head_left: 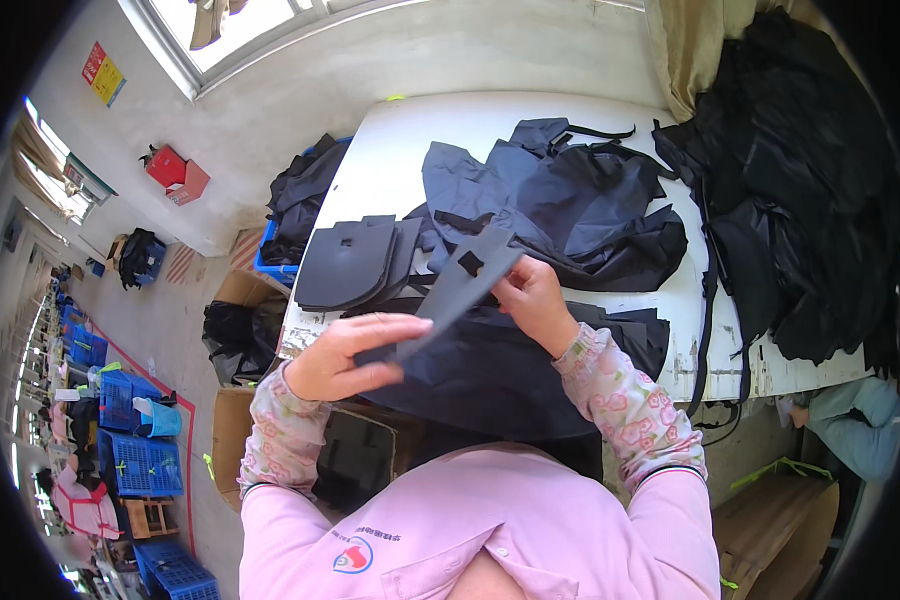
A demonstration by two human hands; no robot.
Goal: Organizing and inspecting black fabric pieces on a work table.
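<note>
right hand (537, 303) pinching the flat dark grey panel (457, 290) up towards the near edge of the table (390, 150), left hand (342, 357) parted loosely around its lower end; should that pinch slacken, it could slip onto the black fabric (490, 372).

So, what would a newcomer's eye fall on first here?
Probably the grey panel mid-picture, pinched by the right hand, with the left hand at its lower end. Next, the big black fabric heap along the right of the white table, and the pink shirt at the bottom.
</note>
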